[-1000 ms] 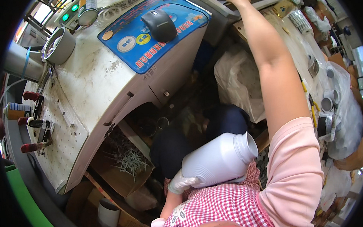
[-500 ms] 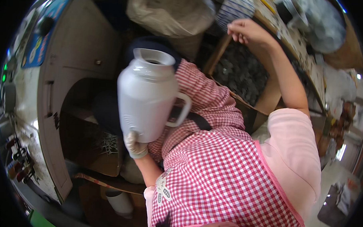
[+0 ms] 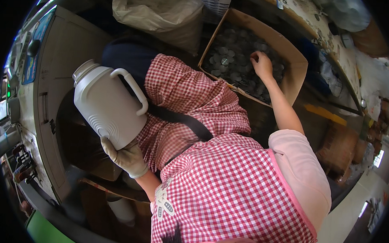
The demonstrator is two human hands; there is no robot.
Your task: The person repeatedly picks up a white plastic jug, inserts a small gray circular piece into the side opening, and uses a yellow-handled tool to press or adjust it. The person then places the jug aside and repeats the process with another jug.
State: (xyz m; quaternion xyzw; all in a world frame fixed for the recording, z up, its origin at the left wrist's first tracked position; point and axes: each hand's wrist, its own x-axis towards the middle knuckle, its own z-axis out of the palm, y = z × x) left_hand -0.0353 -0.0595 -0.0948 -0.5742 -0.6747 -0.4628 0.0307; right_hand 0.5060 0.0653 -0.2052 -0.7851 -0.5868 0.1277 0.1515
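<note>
A white plastic thermos jug [image 3: 107, 103] with a loop handle leans over my lap at the left, its mouth pointing up and left. My left hand [image 3: 127, 157], in a pale glove, grips the jug at its base, with the thumb on the ringed lower side. Bare, my right hand [image 3: 262, 65] hovers over a cardboard box [image 3: 293, 67] at the far right. Its thumb and fingertips are pinched together; whatever is between them is too small to make out. Many small grey translucent discs [image 3: 230, 65] fill the box.
Beyond my knees stands a big pale sack [image 3: 164, 17]. A grey cabinet [image 3: 61, 74] runs along the left, and a cluttered worktop [image 3: 311, 18] along the right. Below the jug, a white cylindrical piece [image 3: 122, 210] lies in a dark box.
The jug has tipped left, its mouth swinging away and its handle turning upward. My right hand has come down over the disc box. The view has shifted, showing more of that box.
</note>
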